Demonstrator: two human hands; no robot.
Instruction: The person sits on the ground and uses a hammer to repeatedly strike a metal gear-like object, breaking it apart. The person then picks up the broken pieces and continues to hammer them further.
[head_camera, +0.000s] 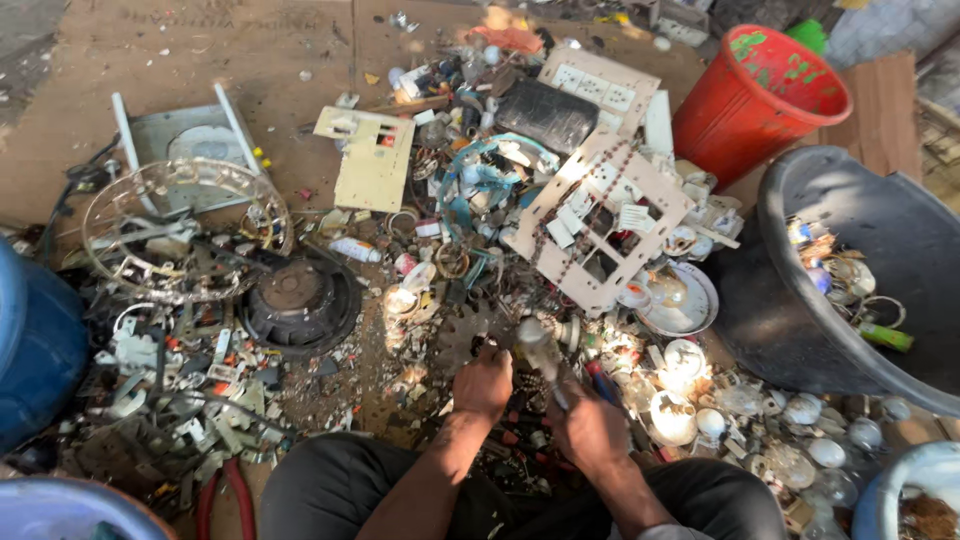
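here, low in the head view, both hands worked at a heap of broken electrical scrap.
left hand: the left hand (483, 383) was curled knuckles-up on small scrap at 6 o'clock; whether its fingers had closed on a piece could not be told.
right hand: the right hand (590, 428) was clenched around the handle of a hammer (541, 350), whose pale head stood just above the fist, toward 12 o'clock from it.
black tub: a big black tub (880, 215) sat at 3 o'clock, holding a small cluster of rings, metal bits and a green piece against its far wall.
red bucket: a red bucket (745, 110) smeared with green paint stood at 1 o'clock; its inside did not show.
blue drum: a blue drum (35, 340) stood at 9 o'clock, contents hidden.
blue basins: one blue basin (60, 510) lay at 7 o'clock, another blue-rimmed basin (915, 490) at 5 o'clock with brown crumbs in it.
heap: a beige switch plate (600, 215) lay near the centre, a speaker cone (298, 300) at 9 o'clock of the hands, and white bulb shells (690, 400) to the right of the right hand.
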